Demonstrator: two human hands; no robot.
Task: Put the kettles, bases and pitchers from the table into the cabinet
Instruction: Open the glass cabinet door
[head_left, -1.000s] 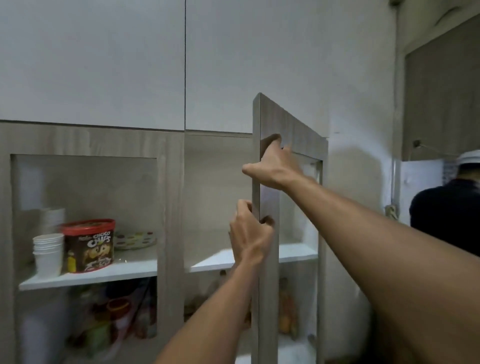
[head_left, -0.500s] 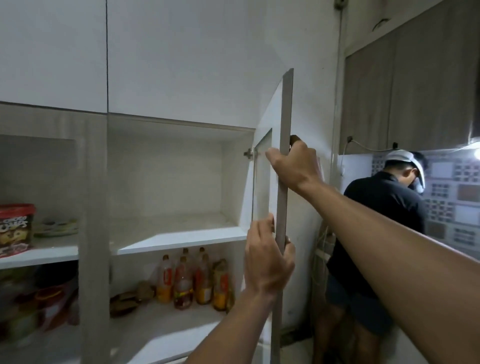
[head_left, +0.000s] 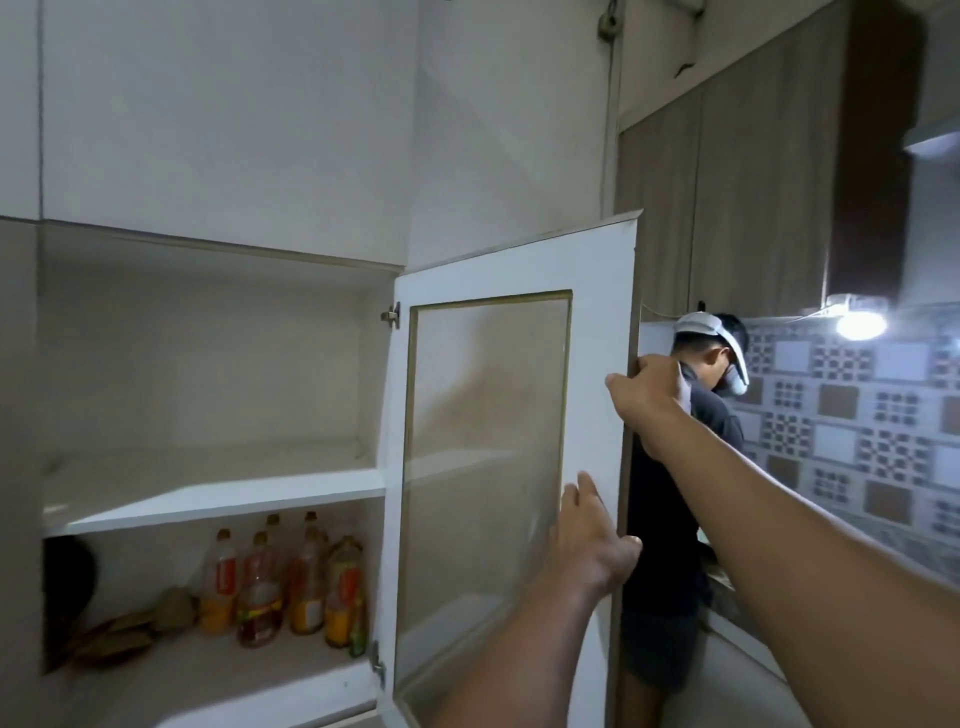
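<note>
The cabinet (head_left: 218, 499) stands open in front of me, its upper white shelf bare. Its glass-paned door (head_left: 597, 322) is swung far out to the right. My right hand (head_left: 649, 400) grips the door's outer edge high up. Lower down, my left hand (head_left: 595, 545) holds the same edge, fingers wrapped around it. No kettle, base or pitcher is in view, and the table is out of sight.
Several bottles (head_left: 291, 582) and brown bags (head_left: 130, 629) sit on the lower shelf. A person in a dark shirt (head_left: 670, 519) stands right behind the open door, by a tiled wall (head_left: 857, 415) with a lamp (head_left: 860, 325).
The door has swung from edge-on to wide open to the right, with both hands still on its edge. My view has turned right, and the left compartment has dropped out of sight.
</note>
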